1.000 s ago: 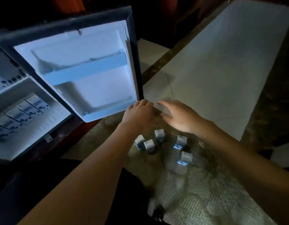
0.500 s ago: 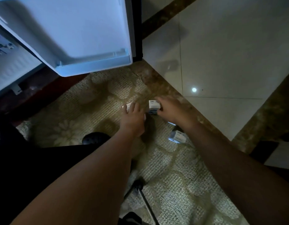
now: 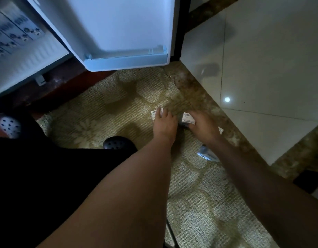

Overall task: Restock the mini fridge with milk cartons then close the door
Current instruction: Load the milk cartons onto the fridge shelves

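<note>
Small white-and-blue milk cartons lie on the patterned rug. My left hand (image 3: 164, 125) covers one carton (image 3: 154, 114) with its fingers curled over it. My right hand (image 3: 203, 127) grips another carton (image 3: 188, 119) from the side. A third carton (image 3: 207, 154) lies beside my right forearm, and the corner of one more (image 3: 220, 130) peeks out behind my right hand. The mini fridge's door (image 3: 118, 29) stands open at the top. Several cartons (image 3: 15, 31) lie in a row inside the fridge at the upper left.
The rug (image 3: 108, 111) covers the floor under my hands, with a brown marble border (image 3: 204, 97) and pale tiles (image 3: 270, 68) to the right. My black shoe (image 3: 118, 142) and a white shoe (image 3: 9, 125) rest at the left.
My head tilted down from the fridge to the floor. Both hands dropped from near the door edge onto the cartons and took hold of one each.
</note>
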Motion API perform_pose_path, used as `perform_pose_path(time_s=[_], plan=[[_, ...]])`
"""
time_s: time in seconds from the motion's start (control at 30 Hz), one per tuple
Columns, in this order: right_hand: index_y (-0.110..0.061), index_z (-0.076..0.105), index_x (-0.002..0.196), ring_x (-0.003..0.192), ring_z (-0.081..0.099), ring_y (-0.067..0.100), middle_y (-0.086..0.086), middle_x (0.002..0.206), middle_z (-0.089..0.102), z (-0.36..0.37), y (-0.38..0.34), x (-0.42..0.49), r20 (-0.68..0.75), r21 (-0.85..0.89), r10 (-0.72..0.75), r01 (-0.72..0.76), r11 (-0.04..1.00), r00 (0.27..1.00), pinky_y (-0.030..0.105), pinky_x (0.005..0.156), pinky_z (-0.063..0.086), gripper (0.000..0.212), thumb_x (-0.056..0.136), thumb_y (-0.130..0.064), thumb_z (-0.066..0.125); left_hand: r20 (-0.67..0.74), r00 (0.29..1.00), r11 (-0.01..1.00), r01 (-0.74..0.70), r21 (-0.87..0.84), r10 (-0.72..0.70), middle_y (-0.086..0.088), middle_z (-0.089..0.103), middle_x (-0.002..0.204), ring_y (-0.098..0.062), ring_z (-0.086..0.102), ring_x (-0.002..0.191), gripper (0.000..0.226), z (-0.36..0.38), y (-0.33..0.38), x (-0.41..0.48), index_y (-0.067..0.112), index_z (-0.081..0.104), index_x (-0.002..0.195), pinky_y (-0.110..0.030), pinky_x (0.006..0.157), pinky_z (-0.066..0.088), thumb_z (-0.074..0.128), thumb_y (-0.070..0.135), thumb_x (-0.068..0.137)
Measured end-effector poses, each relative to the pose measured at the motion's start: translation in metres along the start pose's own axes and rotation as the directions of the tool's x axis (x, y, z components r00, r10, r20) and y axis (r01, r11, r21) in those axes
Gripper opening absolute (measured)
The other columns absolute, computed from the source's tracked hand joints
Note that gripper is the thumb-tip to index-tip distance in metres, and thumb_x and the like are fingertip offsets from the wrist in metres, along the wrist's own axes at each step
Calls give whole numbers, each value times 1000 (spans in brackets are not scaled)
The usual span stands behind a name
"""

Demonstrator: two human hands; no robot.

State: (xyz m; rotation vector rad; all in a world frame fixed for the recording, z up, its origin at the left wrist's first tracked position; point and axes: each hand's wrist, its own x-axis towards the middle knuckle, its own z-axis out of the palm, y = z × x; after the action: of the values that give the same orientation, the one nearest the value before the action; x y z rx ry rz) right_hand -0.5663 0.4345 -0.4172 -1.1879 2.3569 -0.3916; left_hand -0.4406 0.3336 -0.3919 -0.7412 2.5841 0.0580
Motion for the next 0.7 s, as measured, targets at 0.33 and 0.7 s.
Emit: perform_pose_path(time_s=[0.33,0.7], plan=[[-26,66,123,94,65,7,-6,108,65,-50,-13,-65,-99,344,95,-56,937,990,13,67,51,41,86,-10,71,-162,975,981,-168,-95,151,-3,66,114,-27,64,103,25,-73,3,-39,23,60,120,-38,82,47,57,27,96],[-24,65,128,99,61,3,-11,113,61,-192,-54,-137,-338,305,-53,163,938,940,22,81,52,47,83,-12,74,-407,832,885,-454,-105,379,8,63,114,-15,62,91,33,-209,-8,-101,29,55,126,-34,81,51,57,39,94]])
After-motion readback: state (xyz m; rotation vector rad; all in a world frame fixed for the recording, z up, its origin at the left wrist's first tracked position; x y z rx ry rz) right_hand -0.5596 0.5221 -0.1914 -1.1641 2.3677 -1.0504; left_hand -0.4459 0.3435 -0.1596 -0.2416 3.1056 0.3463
